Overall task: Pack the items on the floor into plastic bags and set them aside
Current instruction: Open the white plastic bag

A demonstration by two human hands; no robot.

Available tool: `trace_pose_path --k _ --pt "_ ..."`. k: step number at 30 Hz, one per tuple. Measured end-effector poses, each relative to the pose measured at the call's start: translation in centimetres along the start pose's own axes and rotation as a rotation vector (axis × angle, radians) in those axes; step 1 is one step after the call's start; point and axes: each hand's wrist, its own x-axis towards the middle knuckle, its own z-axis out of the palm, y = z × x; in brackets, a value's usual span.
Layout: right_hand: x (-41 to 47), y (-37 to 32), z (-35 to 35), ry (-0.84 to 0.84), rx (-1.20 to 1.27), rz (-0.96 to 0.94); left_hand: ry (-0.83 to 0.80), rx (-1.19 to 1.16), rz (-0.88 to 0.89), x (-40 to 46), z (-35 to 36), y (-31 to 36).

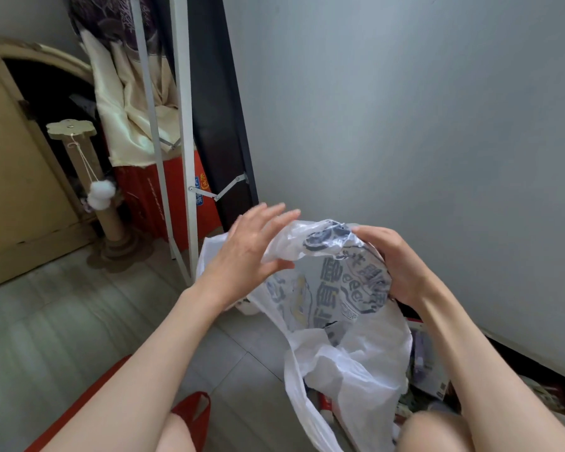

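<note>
Your right hand [395, 265] is curled around the bunched top of a white plastic bag [346, 321] printed with dark lettering, its fingers [372, 238] wrapped into the crumpled film. Your left hand [252, 252] is spread, the fingers nearly straight and blurred, while the thumb presses the bag's edge against the palm side, so it touches the film rather than gripping it. The bag hangs from your hands down toward the tiled floor [79, 314], between your knees, with its mouth slack. Beneath and to the right of it, along the grey wall [405, 109], lie small boxes and packets [428, 370], partly hidden by the bag and your right forearm; what they are cannot be made out. A red bag [193, 415] lies by your left leg. Ahead on the left stand a white metal frame [186, 158], a cardboard scratching post [88, 177] with a dangling white pom-pom, a red carton [150, 197] and cream fabric [124, 102].
</note>
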Motion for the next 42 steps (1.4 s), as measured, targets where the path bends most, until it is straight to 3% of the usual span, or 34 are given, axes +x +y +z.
trace_pose_path --k 2,4,6,8,12,17,22,24,28,31,34,36,40,42 --pt "0.1 0.0 0.2 0.087 0.028 -0.018 -0.063 -0.143 -0.034 -0.4 0.6 0.0" --pt "0.7 0.6 -0.1 0.3 -0.07 -0.062 -0.124 -0.3 -0.142 -0.6 0.6 0.0" --pt "1.3 1.8 -0.9 0.485 -0.47 -0.135 -0.163 -0.474 -0.26 -0.6 0.0 0.2" --pt "1.6 2.8 -1.2 0.53 -0.827 -0.157 -0.184 -0.576 -0.335 -0.7 -0.6 0.3" --pt "1.6 2.7 0.7 0.432 -0.87 -0.395 -0.132 -0.693 -0.457 -1.0 -0.9 -0.1" --pt "1.2 2.7 4.8 0.133 -0.995 -0.666 -0.121 -0.763 -0.48 -0.7 -1.0 0.7" --pt "2.4 3.4 5.6 0.12 -1.023 -0.782 -0.137 -0.763 -0.508 -0.9 -1.4 0.1" --pt "2.6 3.6 5.4 0.133 -1.039 -0.703 -0.182 -0.732 -0.514 -1.2 -1.6 -0.3" --pt "3.2 4.0 4.9 0.234 -1.009 -0.311 -0.246 -0.504 -0.495 -1.9 -1.2 -1.6" --pt "3.8 4.0 3.9 0.395 -0.912 -0.065 -0.05 -0.139 -0.446 -1.8 -0.6 -2.3" --pt "3.9 3.9 3.3 0.521 -0.711 0.075 0.224 -0.096 -0.334 -1.3 -0.9 -1.0" --pt "3.9 3.8 3.5 0.534 -0.549 0.137 0.146 -0.068 -0.224 -1.0 -0.7 0.0" --pt "3.5 3.1 3.2 0.391 -0.308 0.176 -0.246 0.054 -0.164 -1.4 0.7 -0.2" --pt "2.9 2.6 2.8 0.287 -0.31 0.135 -0.246 0.079 -0.158 -1.4 0.8 -1.1"
